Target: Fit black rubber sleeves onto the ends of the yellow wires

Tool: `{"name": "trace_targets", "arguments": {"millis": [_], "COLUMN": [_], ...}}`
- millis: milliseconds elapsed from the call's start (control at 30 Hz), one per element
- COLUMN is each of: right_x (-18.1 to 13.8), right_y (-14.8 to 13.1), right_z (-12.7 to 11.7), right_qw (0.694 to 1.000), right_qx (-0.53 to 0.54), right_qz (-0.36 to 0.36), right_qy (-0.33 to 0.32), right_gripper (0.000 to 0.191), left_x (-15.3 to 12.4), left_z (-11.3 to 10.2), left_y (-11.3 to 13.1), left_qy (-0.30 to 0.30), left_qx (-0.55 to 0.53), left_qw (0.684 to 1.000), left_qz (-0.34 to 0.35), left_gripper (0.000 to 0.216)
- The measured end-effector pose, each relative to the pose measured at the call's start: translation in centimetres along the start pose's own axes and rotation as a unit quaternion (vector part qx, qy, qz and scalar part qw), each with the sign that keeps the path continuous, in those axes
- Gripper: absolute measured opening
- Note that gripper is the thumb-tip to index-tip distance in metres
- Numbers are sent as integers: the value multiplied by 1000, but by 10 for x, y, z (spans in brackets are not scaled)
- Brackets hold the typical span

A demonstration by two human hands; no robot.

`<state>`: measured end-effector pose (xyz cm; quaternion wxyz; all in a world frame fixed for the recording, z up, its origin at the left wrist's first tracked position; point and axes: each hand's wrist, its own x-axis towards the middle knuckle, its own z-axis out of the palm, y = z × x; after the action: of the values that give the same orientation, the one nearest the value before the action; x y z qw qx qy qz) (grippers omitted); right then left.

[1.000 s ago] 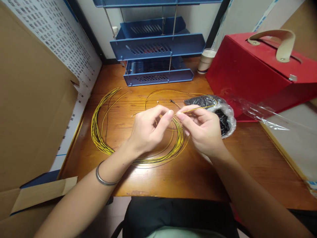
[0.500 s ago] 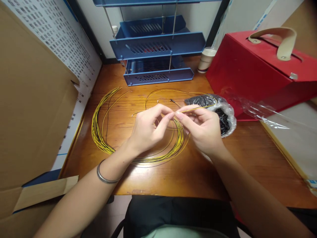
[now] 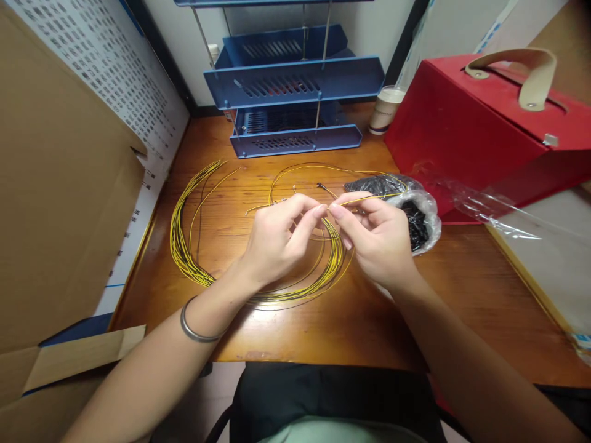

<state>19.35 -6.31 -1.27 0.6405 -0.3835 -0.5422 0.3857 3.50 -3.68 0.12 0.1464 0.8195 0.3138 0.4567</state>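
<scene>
My left hand [image 3: 277, 240] and my right hand [image 3: 376, 237] meet fingertip to fingertip above the wooden desk [image 3: 286, 326]. The right hand pinches the end of a thin yellow wire [image 3: 369, 199] that runs off to the right over a plastic bag. The left hand's thumb and forefinger are pinched at the same wire end; what they hold is too small to make out. Under both hands lies a coil of yellow and black wires [image 3: 184, 246]. A clear plastic bag of small black parts [image 3: 418, 218] sits just right of my right hand.
A blue stacked letter tray [image 3: 295, 92] stands at the back of the desk, with a paper cup [image 3: 385, 111] beside it. A red box with a tan handle [image 3: 484, 123] fills the right. Cardboard [image 3: 60, 203] leans along the left.
The two hands have closed the small gap between their fingertips, so the pinched ends now touch. The wires on the desk have not moved.
</scene>
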Motion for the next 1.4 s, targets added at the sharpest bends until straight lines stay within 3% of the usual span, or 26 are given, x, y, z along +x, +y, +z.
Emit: {"name": "trace_targets", "arguments": {"millis": [333,533,800,1167,1400], "right_x": [0,0,1,0,1], "right_y": [-1,-2,-2,-1,-1], "right_z": [-1,-1,-1,-1,-1], "right_qw": [1000,1000,1000,1000,1000], "right_qx": [-26,-20,-21,-24,-25], "right_qz": [7,12,14,9,12], "right_qy": [3,6,6,7,6], "right_gripper": [23,28,31,32,29], "left_x": [0,0,-1,-1,0], "left_z": [-1,-2,1,0,-3], "left_y": [-2,-3,-7,-7,-4], "left_qy": [15,24,52,36,10], "left_qx": [20,38,49,54,71], "left_qw": [1000,998,994,996,996], "left_qz": [11,34,84,65,55], "left_gripper": [41,17,8,13,31]}}
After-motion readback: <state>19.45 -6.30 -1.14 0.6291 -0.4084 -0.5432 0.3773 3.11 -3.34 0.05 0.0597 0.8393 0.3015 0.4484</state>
